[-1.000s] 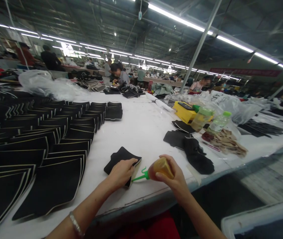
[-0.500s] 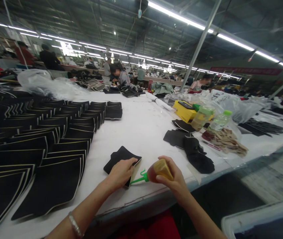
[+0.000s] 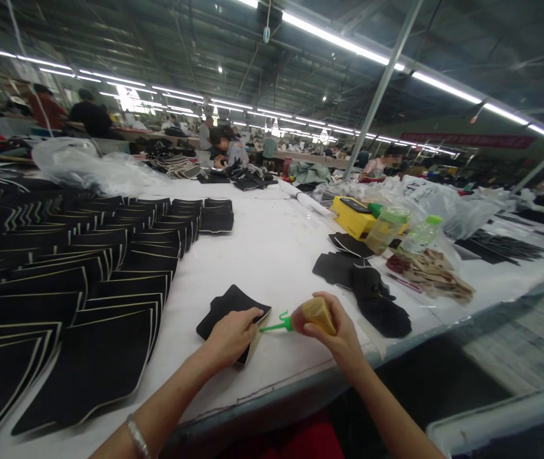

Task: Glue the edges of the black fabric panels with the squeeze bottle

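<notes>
My left hand [image 3: 233,335] grips a black fabric piece [image 3: 226,306] near its right edge, where a pale underside is turned up. In my right hand [image 3: 336,331] is a squeeze bottle [image 3: 314,317] of amber liquid, tilted sideways, its fingers wrapped round the body. The bottle's green nozzle [image 3: 275,326] points left, its tip at the pale edge of the piece; whether it touches cannot be made out. To the left, rows of overlapping black pieces with pale edges [image 3: 90,344] cover the white table [image 3: 272,242].
Right of my hands lie loose black pieces [image 3: 379,309], a crumpled tan cloth [image 3: 437,277], a yellow box [image 3: 351,217], a clear jar [image 3: 386,229] and a green-capped bottle [image 3: 422,236]. Plastic bags [image 3: 94,166] lie farther back. A plastic bin [image 3: 506,424] stands below the table edge. Other people work beyond.
My right hand has raised the bottle, and the nozzle tip has travelled up along the edge of the black piece. My left hand keeps its hold, with little movement.
</notes>
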